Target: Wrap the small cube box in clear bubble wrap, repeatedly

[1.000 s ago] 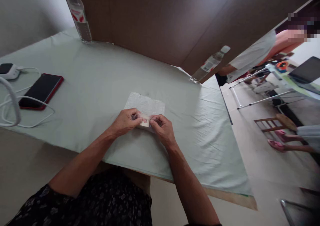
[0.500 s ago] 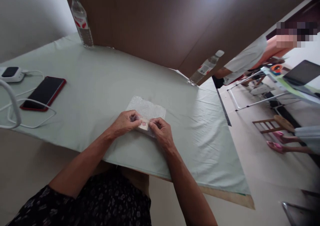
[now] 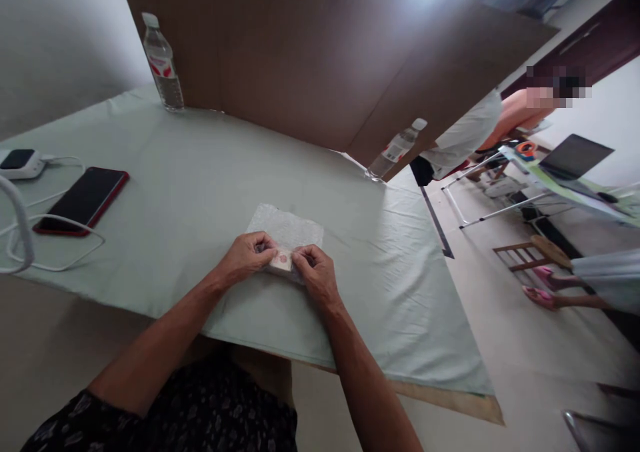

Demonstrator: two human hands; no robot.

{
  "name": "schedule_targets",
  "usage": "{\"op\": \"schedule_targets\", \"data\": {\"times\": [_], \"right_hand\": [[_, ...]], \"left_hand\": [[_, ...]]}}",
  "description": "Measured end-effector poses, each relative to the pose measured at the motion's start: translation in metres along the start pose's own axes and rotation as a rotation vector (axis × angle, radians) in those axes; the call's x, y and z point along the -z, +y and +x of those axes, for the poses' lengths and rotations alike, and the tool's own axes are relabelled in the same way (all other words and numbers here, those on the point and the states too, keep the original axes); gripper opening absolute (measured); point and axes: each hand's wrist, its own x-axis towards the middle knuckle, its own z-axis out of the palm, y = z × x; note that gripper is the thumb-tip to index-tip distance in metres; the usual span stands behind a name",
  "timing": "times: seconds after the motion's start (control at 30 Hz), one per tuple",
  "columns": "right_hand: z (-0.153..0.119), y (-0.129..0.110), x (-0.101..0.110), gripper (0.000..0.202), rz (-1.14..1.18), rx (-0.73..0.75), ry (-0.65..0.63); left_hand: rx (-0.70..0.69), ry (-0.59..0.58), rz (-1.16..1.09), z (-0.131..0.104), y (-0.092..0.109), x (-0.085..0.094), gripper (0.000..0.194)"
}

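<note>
A small pale box with a reddish round mark [image 3: 283, 259] lies at the near edge of a sheet of bubble wrap [image 3: 290, 224] on the cloth-covered table. My left hand [image 3: 249, 255] is closed, thumb and fingers pinching the left side of the wrapped box. On the right side, my right hand [image 3: 316, 269] pinches it in the same way. Clear wrap shows around the box's near edge, and the rest of the sheet spreads flat beyond my fingers. My fingertips partly hide the box's ends.
A phone in a red case [image 3: 83, 201] lies at the left beside a white cable [image 3: 95, 249] and a white device [image 3: 21, 163]. Two water bottles [image 3: 164, 65] [image 3: 397, 149] stand against a brown board [image 3: 280, 59]. Behind at right are a person, a wooden stool [image 3: 547, 252] and a laptop [image 3: 575, 162].
The whole view has shifted, so the table and board sit lower in the picture. Both hands keep their pinch on the wrapped box, with little other movement.
</note>
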Motion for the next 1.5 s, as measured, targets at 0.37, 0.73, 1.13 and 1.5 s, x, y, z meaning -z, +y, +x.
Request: {"op": "schedule_targets", "data": {"times": [0.37, 0.73, 1.13, 1.5], "right_hand": [[0.005, 0.003, 0.022, 0.023, -0.425, 0.272, 0.318], [-0.028, -0.024, -0.011, 0.022, -0.86, 0.616, -0.068], [-0.021, -0.033, -0.009, 0.025, -1.106, 0.62, -0.179], [-0.009, -0.05, -0.008, 0.025, -1.296, 0.704, -0.321]], "left_hand": [[0.006, 0.024, 0.011, 0.0, 0.001, -0.002, 0.022], [-0.028, 0.015, 0.038, 0.001, 0.0, -0.001, 0.023], [0.037, -0.044, 0.053, -0.007, -0.001, 0.037, 0.03], [0.153, 0.099, 0.47, -0.008, -0.005, 0.059, 0.047]]}}
